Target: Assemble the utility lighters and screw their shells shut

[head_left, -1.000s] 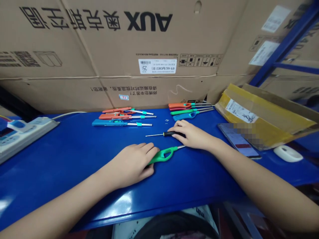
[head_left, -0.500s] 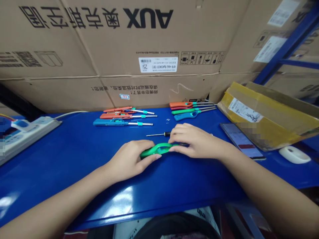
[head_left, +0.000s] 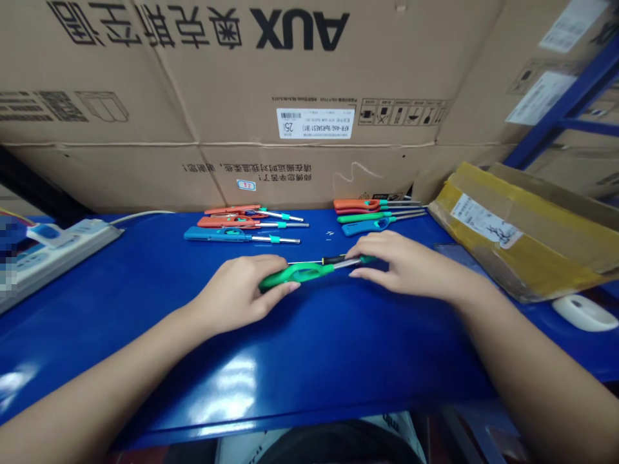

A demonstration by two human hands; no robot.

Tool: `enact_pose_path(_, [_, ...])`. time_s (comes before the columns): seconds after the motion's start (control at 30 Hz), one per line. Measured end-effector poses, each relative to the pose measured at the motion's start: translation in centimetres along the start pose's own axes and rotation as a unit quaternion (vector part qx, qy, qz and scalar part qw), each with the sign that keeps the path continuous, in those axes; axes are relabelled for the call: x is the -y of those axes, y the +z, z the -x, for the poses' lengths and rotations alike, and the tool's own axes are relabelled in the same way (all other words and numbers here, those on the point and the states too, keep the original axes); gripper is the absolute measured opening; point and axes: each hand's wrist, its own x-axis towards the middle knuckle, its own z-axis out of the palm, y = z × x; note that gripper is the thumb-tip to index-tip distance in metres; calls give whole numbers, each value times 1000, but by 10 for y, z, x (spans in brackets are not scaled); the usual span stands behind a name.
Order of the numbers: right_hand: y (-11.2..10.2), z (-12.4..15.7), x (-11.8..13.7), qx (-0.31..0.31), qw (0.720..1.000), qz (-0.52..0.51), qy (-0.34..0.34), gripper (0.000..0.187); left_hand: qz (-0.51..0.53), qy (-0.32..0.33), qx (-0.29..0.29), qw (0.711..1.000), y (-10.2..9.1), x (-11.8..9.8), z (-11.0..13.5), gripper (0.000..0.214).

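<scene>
A green long-nosed lighter (head_left: 297, 273) is raised a little over the blue table (head_left: 290, 361). My left hand (head_left: 242, 293) is closed round its handle. My right hand (head_left: 401, 264) pinches its metal nozzle end. Just behind the lighter lies a thin screwdriver (head_left: 314, 261) with a black handle, partly hidden by my right fingers.
Three lighters (head_left: 242, 227), orange and blue, lie at the back left; another group (head_left: 372, 214), orange, green and blue, at the back right. A power strip (head_left: 53, 248) sits far left. A yellow-taped carton (head_left: 522, 232) and a white mouse (head_left: 585, 312) are at the right. Large cardboard boxes (head_left: 290, 96) wall off the back.
The green lighter was lying on the table under my left hand; both hands have now lifted it and turned it, and my right hand moved from the screwdriver to the nozzle.
</scene>
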Motion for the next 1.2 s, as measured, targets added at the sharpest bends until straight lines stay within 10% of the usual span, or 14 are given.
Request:
enact_pose_path(0.3, [-6, -2, -17, -65, 997, -40, -7, 22, 58, -12, -2, 998, -10, 20, -5, 37])
enact_pose_path(0.6, [41, -11, 17, 10, 998, -8, -62, 25, 70, -2, 12, 997, 21, -5, 1, 35])
enact_pose_path(1.2, [37, -11, 16, 12, 996, 43, -77, 35, 155, -48, 34, 986, 28, 4, -3, 44])
